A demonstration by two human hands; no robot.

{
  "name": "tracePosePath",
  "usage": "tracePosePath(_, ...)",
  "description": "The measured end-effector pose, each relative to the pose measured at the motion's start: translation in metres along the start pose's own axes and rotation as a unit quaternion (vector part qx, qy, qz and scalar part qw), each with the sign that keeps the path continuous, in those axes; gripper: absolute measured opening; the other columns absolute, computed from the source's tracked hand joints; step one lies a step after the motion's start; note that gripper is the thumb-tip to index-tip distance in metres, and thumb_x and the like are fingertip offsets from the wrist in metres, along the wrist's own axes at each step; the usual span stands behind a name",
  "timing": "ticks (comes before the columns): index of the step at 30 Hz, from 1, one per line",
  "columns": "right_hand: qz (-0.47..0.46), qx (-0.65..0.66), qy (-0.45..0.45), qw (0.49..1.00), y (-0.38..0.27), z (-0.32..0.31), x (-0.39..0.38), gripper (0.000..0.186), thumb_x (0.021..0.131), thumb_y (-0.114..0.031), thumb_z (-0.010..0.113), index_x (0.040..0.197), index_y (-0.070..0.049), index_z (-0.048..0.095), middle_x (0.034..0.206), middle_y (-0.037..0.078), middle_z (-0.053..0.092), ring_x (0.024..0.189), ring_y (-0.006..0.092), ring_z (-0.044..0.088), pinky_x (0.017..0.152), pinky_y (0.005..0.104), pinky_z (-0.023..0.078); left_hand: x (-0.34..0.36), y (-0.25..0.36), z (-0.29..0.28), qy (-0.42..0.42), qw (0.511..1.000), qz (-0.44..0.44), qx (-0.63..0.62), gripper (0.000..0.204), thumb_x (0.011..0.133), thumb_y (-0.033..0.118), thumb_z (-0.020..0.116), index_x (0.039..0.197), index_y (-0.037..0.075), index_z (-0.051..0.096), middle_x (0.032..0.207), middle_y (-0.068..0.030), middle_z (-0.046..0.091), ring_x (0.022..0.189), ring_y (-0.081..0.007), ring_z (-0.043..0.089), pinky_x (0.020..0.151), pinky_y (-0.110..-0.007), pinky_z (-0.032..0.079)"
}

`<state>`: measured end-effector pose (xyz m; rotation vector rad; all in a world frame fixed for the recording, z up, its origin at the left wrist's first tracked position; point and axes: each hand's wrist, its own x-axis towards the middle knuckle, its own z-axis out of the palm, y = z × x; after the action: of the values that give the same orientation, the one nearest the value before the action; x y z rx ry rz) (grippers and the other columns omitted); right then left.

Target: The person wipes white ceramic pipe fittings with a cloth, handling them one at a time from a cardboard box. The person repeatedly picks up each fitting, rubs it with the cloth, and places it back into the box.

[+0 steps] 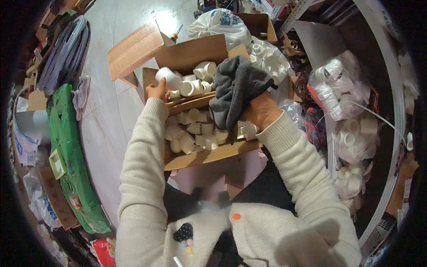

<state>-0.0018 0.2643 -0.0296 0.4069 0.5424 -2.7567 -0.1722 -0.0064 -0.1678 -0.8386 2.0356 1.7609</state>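
My right hand (264,110) grips a crumpled dark grey cloth (235,86), which hangs over the right side of the boxes and hides part of what lies below. At the far box's left end, my left hand (159,91) is closed on a smooth white plastic pipe fitting (168,77). More white pipe fittings (191,87) fill the far cardboard box (192,53). In front of me, the near cardboard box (213,155) contains many smaller white elbow fittings (194,129).
A small wooden stool (135,50) stands beyond the far box, with a screwdriver (176,34) near it. White plastic bags (220,29) sit behind. On the right, a shelf (331,147) has bagged fittings (340,86). A long green package (73,160) and coiled tubing (64,53) lie left.
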Motion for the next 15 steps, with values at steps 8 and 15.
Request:
tracePosePath(8,-0.259,-0.754,0.007,0.604,0.0,-0.018,0.004,0.033,0.077,-0.014,0.055,0.109,-0.006,0.05,0.112,0.011,0.051,0.104,0.0244,0.046,0.092,0.0324,0.035,-0.031,-0.063,-0.021,-0.153,0.902,0.197,0.353,0.032,0.077,0.033,0.059,0.086,0.003,0.053,0.071,-0.0077,0.058,0.061,-0.0174,0.054,0.057,-0.032,0.045)
tracePosePath(15,-0.237,-0.807,0.053,0.539,-0.001,-0.018,0.0,0.032,0.082,-0.019,0.049,0.111,-0.006,0.047,0.114,0.01,0.049,0.105,0.0231,0.045,0.094,0.0329,0.034,-0.077,-0.08,-0.014,-0.183,0.639,0.097,0.741,0.033,0.081,0.034,0.044,0.104,0.014,0.058,0.106,-0.0119,0.057,0.098,-0.0286,0.055,0.082,-0.037,0.045)
